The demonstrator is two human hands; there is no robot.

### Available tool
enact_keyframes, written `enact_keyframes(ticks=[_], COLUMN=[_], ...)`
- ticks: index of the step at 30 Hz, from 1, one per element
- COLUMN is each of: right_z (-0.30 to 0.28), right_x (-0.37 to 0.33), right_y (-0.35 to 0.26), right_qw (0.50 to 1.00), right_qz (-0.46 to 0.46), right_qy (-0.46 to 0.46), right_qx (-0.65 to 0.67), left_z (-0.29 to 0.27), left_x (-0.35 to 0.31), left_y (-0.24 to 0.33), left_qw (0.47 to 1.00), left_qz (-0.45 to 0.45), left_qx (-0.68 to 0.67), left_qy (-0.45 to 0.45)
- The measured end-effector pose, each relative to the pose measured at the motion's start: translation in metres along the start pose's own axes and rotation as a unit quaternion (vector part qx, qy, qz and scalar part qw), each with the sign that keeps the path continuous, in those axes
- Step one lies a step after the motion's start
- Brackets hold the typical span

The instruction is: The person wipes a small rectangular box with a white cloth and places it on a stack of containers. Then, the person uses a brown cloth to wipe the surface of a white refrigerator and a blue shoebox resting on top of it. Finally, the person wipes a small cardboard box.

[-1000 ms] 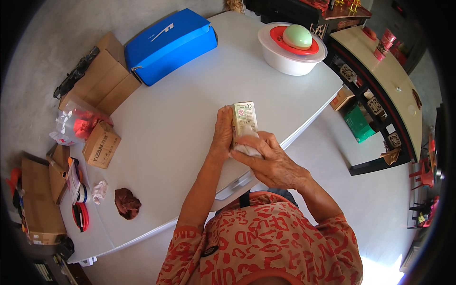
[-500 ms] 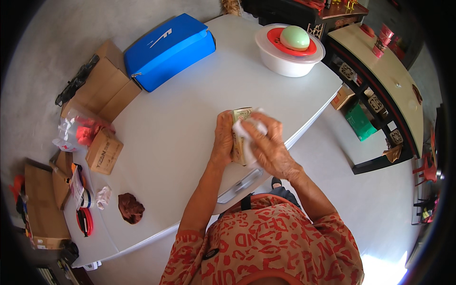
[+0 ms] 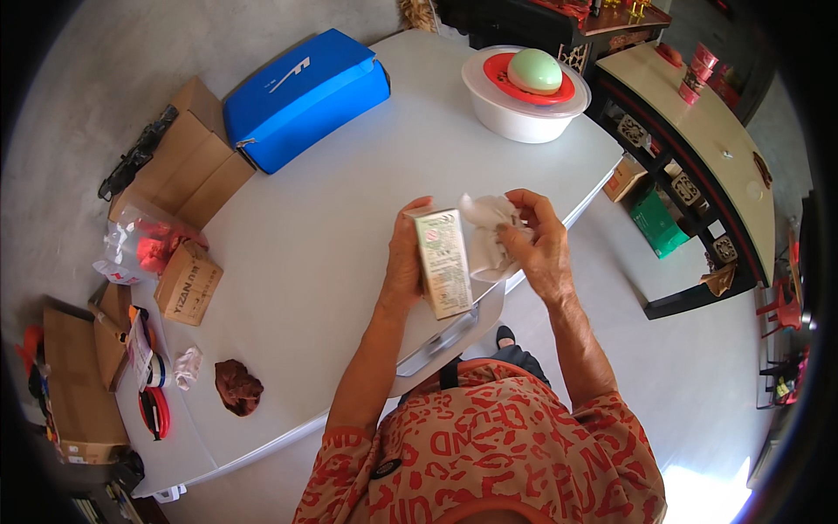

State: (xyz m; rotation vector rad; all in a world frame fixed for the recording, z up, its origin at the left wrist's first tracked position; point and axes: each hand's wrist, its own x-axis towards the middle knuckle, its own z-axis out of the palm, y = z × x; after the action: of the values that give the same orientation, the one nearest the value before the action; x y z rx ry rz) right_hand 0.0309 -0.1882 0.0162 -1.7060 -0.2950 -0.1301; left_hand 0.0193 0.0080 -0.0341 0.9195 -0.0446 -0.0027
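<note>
My left hand is wrapped round a small pale carton, a tall narrow box with printing on its sides. Its printed face is turned up toward me, above the near edge of the grey table. Just right of the carton, my right hand pinches a crumpled white tissue between thumb and fingers. A narrow gap shows between the tissue and the carton. The carton's left side is partly hidden behind my left fingers.
A blue shoebox stands at the table's far left. A white lidded bowl sits far right. Along the left are cardboard boxes, a brown crumpled cloth and a crumpled pale wad. A dark-framed counter stands beyond the right edge.
My right hand has moved right with the tissue, off the carton's face it was touching. The carton has turned so its printed face shows more fully.
</note>
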Motion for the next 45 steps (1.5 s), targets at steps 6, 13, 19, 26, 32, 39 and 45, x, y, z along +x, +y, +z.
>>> enact_keyframes(ticks=[6, 13, 19, 26, 32, 39, 45], right_z=[0.034, 0.039, -0.008, -0.016, 0.002, -0.019, -0.021], right_x=[-0.025, -0.020, -0.007, 0.006, 0.025, 0.018, 0.013], right_y=[-0.008, 0.009, -0.039, -0.042, -0.025, -0.040, -0.048], right_qw=[0.960, 0.952, 0.979, 0.943, 0.954, 0.932, 0.912], right_qz=[-0.015, 0.020, -0.109, -0.127, -0.114, -0.188, -0.224], right_qy=[-0.102, -0.058, -0.081, -0.296, -0.265, -0.309, -0.333], right_qx=[0.260, 0.300, 0.150, 0.087, 0.084, -0.032, -0.081], left_z=[0.008, 0.011, 0.016, 0.012, 0.010, 0.014, 0.020], left_x=[-0.007, -0.016, -0.020, -0.021, -0.020, -0.021, -0.021], left_y=[0.002, 0.013, 0.013, 0.008, 0.000, 0.010, 0.015], left_qw=[0.994, 0.971, 0.985, 0.983, 0.984, 0.979, 0.971], left_qz=[0.094, 0.184, 0.111, 0.060, 0.031, -0.023, -0.031], left_qx=[0.038, 0.143, 0.103, 0.137, 0.133, 0.173, 0.201], left_qy=[-0.032, -0.061, -0.084, -0.103, -0.118, -0.104, -0.127])
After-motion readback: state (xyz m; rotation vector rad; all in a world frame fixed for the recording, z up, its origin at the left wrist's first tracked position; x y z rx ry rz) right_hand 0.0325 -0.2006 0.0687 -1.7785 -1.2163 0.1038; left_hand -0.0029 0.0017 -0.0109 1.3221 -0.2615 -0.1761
